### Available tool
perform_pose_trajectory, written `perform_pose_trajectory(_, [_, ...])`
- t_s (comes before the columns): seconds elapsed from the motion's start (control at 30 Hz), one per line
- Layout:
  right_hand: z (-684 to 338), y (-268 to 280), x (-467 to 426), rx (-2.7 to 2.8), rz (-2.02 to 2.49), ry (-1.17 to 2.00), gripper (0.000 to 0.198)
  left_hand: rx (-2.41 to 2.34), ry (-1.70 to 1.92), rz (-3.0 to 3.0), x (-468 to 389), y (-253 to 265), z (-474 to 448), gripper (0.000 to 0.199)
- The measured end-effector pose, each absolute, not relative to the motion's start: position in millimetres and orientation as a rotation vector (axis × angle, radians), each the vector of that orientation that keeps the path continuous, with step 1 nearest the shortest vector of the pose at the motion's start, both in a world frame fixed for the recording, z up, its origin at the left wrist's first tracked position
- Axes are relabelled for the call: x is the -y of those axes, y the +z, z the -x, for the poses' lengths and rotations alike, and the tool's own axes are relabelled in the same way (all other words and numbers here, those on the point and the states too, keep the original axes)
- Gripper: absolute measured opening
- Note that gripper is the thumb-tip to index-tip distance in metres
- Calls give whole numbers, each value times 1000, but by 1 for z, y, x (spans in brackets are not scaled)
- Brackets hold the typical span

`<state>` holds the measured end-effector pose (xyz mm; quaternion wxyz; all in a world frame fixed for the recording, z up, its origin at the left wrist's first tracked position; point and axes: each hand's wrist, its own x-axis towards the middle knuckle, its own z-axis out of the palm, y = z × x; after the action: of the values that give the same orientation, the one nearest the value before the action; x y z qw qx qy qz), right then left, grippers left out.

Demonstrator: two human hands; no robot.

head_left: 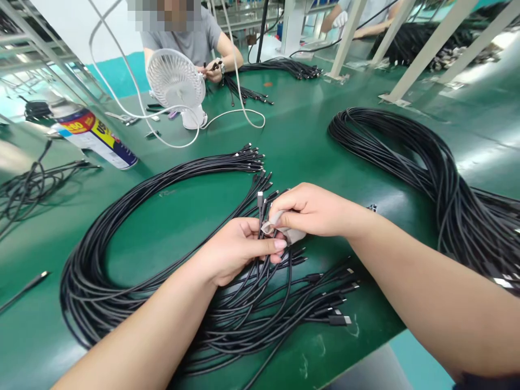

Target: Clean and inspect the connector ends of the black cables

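"The left hand [246, 246] is closed, thumb over curled fingers, on a few cable ends [260, 201] at the open side of the looped bundle [83, 265]. Why like that?"

"Probably to keep them upright and steady while the rest of the looped bundle lies slack on the desk [300, 143]."

"And the right hand [303, 211]?"

"Pinched on a pale cloth [296, 236], close by those cable ends; whether it touches them is hard to tell."

"What about the second bundle [441, 162]?"

"Right of the looped bundle, well apart, perhaps to avoid tangling. The fan [173, 78], beyond the looped bundle, presumably stays out of the way there."
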<state>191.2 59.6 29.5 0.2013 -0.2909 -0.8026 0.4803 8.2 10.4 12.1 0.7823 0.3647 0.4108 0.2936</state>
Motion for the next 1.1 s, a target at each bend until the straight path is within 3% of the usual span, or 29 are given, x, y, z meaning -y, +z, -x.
perform_pose_trajectory(0.07, [-190, 31, -57, 2124, 917, 1467, 11, -886, 641, -785, -11, 13, -8, 24])
perform_pose_trajectory(0.2, [-192, 29, -57, 1924, 905, 1723, 21, -886, 660, -785, -11, 13, -9, 23])
perform_pose_trajectory(0.33, [-194, 24, -60, 1978, 795, 1848, 12, -911, 652, -784, -11, 13, -9, 25])
perform_pose_trajectory(0.43, [-192, 25, -60, 2055, 827, 1780, 8, -911, 657, -782, -10, 12, -9, 24])
perform_pose_trajectory(0.6, [-189, 26, -59, 2119, 1012, 1475, 20, -914, 701, -752, -11, 11, -8, 22])
perform_pose_trajectory(0.8, [-190, 20, -61, 2062, 844, 1671, 14, -936, 682, -767, -12, 11, -8, 22])
perform_pose_trajectory(0.97, [-189, 22, -61, 2114, 918, 1568, 11, -947, 715, -738, -12, 12, -9, 26])
perform_pose_trajectory(1.1, [-190, 22, -58, 2066, 885, 1673, 11, -945, 708, -756, -12, 12, -10, 26])
